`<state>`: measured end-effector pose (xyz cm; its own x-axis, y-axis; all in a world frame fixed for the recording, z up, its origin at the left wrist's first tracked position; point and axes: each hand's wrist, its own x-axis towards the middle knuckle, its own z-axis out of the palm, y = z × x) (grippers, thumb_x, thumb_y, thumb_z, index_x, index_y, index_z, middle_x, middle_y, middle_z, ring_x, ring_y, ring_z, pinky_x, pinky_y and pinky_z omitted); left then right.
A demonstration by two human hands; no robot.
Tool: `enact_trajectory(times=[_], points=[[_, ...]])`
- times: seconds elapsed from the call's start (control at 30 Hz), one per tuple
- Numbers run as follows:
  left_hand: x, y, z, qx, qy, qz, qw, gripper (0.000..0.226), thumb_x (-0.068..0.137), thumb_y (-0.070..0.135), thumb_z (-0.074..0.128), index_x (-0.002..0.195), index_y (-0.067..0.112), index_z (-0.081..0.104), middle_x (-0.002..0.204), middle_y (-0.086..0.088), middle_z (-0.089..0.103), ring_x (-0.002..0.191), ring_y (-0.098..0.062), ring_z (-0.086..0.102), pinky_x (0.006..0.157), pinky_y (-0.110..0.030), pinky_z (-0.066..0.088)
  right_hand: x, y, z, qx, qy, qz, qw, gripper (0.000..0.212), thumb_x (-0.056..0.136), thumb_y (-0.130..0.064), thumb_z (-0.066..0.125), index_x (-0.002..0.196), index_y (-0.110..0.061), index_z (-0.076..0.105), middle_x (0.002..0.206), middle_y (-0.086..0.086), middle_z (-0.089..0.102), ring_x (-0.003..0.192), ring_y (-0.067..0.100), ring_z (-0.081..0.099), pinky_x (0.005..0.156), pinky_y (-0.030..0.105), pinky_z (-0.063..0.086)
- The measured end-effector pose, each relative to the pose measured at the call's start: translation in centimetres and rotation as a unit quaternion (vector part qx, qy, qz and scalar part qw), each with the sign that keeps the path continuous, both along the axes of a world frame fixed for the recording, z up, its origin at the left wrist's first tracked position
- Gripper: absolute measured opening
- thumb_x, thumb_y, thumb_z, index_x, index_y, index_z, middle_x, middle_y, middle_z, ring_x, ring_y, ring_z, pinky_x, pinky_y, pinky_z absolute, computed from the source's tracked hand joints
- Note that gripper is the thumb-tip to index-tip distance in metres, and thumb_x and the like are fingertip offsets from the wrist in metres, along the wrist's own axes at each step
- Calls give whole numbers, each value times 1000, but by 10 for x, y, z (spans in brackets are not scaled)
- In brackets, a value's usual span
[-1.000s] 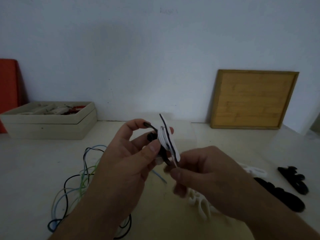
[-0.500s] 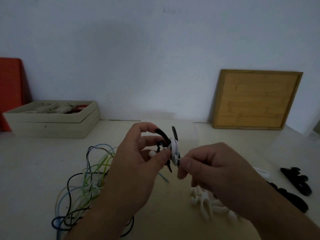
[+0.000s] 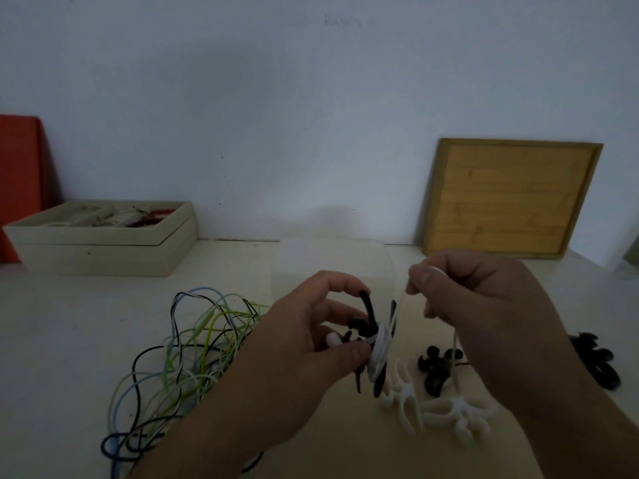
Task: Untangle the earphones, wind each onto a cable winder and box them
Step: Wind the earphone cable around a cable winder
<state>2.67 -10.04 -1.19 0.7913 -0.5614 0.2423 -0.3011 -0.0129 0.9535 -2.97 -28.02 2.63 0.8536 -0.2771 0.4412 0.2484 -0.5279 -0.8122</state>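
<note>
White cable (image 3: 380, 345), likely limp and light, wraps black winder (image 3: 366, 305). Left hand (image 3: 294, 357) pinches winder; right hand (image 3: 484, 305), right of winder, pinches cable's free run, arguably the best hold.

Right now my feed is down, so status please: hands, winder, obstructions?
Left hand grips black pronged cable winder, white earphone cable wound on. Right hand pinches cable's free end. Nothing blocking; coloured cable tangle lies left.

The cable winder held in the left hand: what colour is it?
Black cable winder, wound with white cable; the head view, the only one.
</note>
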Motion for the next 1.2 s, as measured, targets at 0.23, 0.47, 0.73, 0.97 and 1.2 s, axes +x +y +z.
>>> enact_trajectory(times=[0.23,0.47,0.73,0.97,1.2], points=[[-3,0,6,-116,60,-68,989,42,74,2,72,107,28,66,100,-14,72,74,-30,60,69,-37,54,6,5,-6,-21,103,-3,994,27,90,-34,61,68,-22,71,61,10,61,49,14,51,43,12,38],[3,1,5,-176,43,62,981,42,75,7,80,109,22,60,99,-9,73,75,-32,67,71,-40,56,9,13,-12,-129,247,136,951,37,97,-34,53,65,-33,70,53,-12,53,52,2,50,55,23,46],[5,2,2,-143,38,128,981,33,84,-2,68,108,16,55,86,-5,76,66,-20,70,59,-23,52,1,16,-3,-169,236,237,927,23,96,-34,56,84,-32,75,73,-4,67,68,12,61,66,26,50],[6,2,-1,-78,4,121,990,38,85,-5,68,103,26,56,92,-4,76,62,-20,65,61,-30,52,-1,11,-3,-136,150,233,951,20,93,-36,61,81,-30,76,56,-2,56,54,13,49,52,24,40],[2,-1,-3,22,-18,82,996,41,83,6,74,100,40,58,96,6,74,62,-15,60,74,-49,57,-5,7,3,-50,42,123,990,21,77,-40,56,68,-32,74,50,-2,57,45,5,48,48,12,40]])
